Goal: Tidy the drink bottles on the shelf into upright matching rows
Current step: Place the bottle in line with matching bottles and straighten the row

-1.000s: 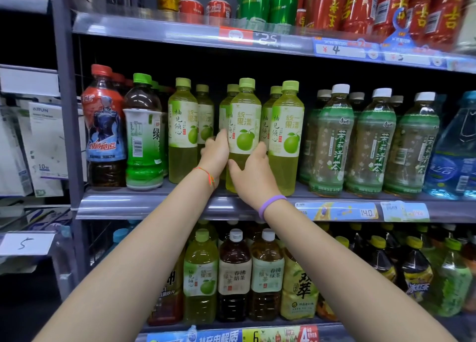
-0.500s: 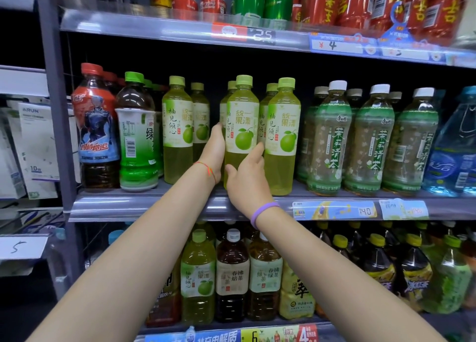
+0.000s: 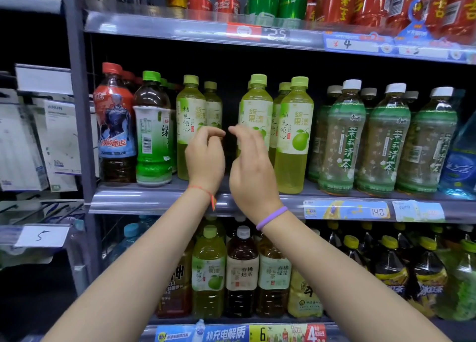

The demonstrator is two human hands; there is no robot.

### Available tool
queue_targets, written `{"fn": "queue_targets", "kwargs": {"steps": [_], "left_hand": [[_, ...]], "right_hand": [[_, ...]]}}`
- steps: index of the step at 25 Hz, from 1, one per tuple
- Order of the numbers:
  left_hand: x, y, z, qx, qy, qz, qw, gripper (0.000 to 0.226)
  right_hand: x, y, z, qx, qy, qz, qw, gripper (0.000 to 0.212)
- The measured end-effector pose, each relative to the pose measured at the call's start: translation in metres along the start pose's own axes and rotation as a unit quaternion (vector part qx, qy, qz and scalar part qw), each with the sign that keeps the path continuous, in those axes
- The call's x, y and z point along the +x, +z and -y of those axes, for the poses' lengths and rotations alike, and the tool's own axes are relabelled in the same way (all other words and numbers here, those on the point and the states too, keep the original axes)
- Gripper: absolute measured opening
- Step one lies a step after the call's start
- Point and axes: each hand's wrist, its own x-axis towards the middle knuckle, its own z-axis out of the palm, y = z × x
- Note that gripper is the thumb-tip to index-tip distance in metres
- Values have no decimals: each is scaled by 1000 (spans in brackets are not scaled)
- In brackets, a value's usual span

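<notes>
Bottles of pale yellow-green pomelo drink [image 3: 256,115] stand upright on the middle shelf [image 3: 154,200], between the dark tea with the green cap [image 3: 153,127] on one side and the white-capped jasmine teas [image 3: 342,138] on the other. I read this as the spacing step: 1 pomelo bottle [image 3: 190,120] sits apart from the other 2 front ones, with a dark gap between them.

My left hand [image 3: 204,158] hangs in front of that lone bottle, fingers curled loosely and holding nothing. My right hand [image 3: 251,171] is just in front of the middle bottle, fingers bent but not closed on it, so both hands are empty.

Next I would take the lone bottle and slide it right to close the gap, label facing out. These are smooth clear plastic, slim at the neck, with ribbed screw caps and glossy sleeves, so I expect them to slip easily and tip if pushed high up.
</notes>
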Motion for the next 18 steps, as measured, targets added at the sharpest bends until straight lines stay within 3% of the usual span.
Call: {"fn": "queue_targets", "kwargs": {"steps": [2,3,5,8,10,14,18], "left_hand": [[-12,-17,3,50,130,-50,989,31],[-14,-20,6,70,148,-40,986,39],[-15,-21,7,87,117,-7,989,54],[-12,-20,8,91,25,10,996,63],[-7,-22,8,76,-45,7,996,63],[-2,-25,-3,51,-129,22,990,58],[20,-16,4,2,-202,65,977,60]], "right_hand": [[7,5,9,108,110,41,987,39],[11,8,14,152,190,64,968,36],[20,17,20,229,317,117,913,38],[33,33,16,324,420,149,835,51],[39,47,9,362,456,131,802,55],[42,63,2,349,465,108,806,91],[53,62,6,348,484,74,800,68]]}}
